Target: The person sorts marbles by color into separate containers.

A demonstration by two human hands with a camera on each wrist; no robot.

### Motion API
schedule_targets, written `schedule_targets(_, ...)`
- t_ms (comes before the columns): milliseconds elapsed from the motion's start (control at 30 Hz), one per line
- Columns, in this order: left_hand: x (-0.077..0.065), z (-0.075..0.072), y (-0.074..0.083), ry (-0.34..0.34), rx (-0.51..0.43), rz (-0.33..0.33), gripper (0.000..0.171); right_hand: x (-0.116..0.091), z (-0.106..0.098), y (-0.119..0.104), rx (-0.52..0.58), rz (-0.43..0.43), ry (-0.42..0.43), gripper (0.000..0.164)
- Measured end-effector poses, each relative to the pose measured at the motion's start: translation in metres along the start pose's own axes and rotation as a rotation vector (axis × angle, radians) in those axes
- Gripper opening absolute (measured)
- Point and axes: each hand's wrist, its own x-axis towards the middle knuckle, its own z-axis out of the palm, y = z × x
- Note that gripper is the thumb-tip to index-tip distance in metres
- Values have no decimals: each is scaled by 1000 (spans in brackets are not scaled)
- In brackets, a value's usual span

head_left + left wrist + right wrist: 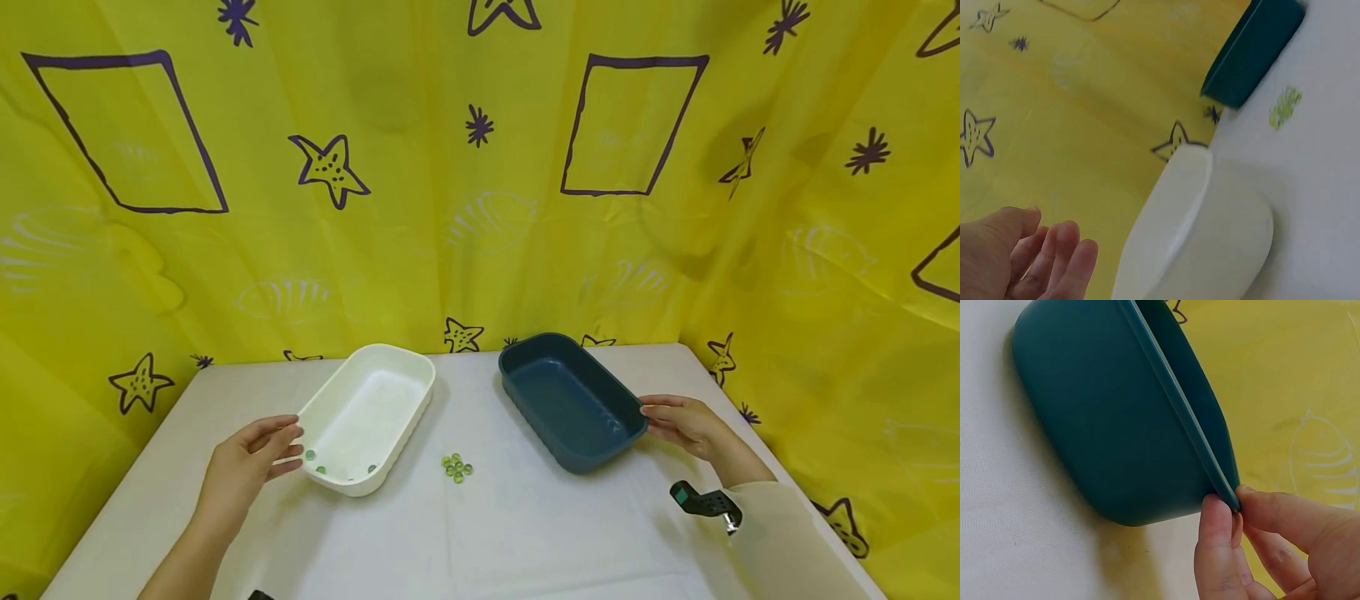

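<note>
A white plastic basin (367, 408) stands at the left of the table, with several glass marbles (321, 469) at its near end. My left hand (251, 458) is beside its left rim; in the left wrist view the loosely bent fingers (1066, 250) show a gap to the basin and hold nothing. On the right is a dark teal basin (573, 400). My right hand (690, 425) pinches its near right rim between thumb and fingers, as the right wrist view shows at the rim's corner. Between the basins lies a cluster of green marbles (457, 468).
A white cloth (480, 550) covers the table. Behind it and along both sides hangs a yellow curtain (420, 167) with starfish and shell prints. A black wrist camera mount (705, 502) sticks out from the right sleeve (787, 542).
</note>
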Motion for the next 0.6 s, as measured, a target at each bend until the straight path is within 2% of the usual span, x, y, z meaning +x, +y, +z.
schedule_targets(133,-15,35,14,-65,-25,-4,43,-1,0,-1,3,12,17,23)
schedule_targets(267,-25,73,16,-101,-76,-33,33,-1,0,-1,8,16,22,24)
schedule_targets(433,-34,122,2,-77,-121,-59,26,-1,-1,0,15,20,22,28)
schedule_targets(600,-37,158,-22,-14,-85,-45,29,0,0,1,14,25,27,27)
